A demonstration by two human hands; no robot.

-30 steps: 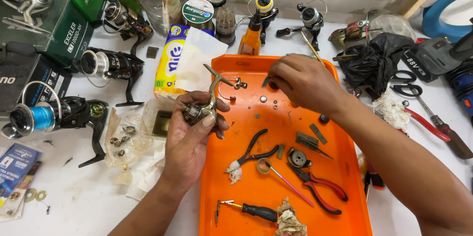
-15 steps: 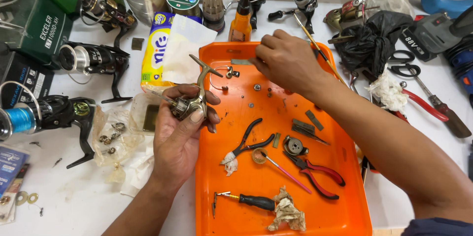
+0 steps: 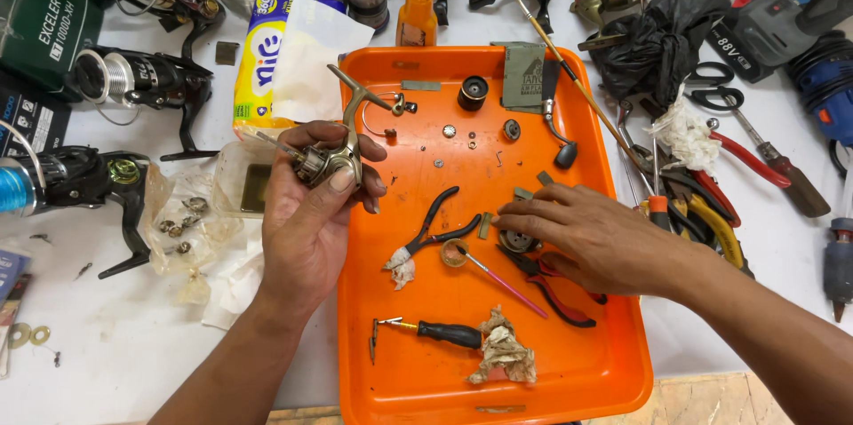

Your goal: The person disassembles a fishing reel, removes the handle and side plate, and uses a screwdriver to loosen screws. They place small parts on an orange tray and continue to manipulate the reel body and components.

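Over the left edge of the orange tray (image 3: 586,389), at about ten o'clock from its middle, the left hand (image 3: 306,212) held a stripped fishing reel body (image 3: 327,161), the fingers curled round it and the thumb pressed on its side, probably so the open mechanism faced the wearer. The body looked bare grey metal, its bent arm (image 3: 355,96) rising toward twelve o'clock and ending near a small knob. At three o'clock from the tray's middle the right hand (image 3: 595,238) lay low and flat, fingers stretched toward nine o'clock, their tips touching a round dark gear part (image 3: 515,240) beside the red-handled pliers (image 3: 555,287); whether they pinched it I could not tell. Loose screws and washers sat scattered at twelve o'clock, seemingly kept in the tray so none rolled off. A black-handled screwdriver (image 3: 440,333) and crumpled rag (image 3: 502,354) rested at six o'clock. Complete reels (image 3: 133,79) stood at nine to eleven o'clock on the white table (image 3: 89,363).
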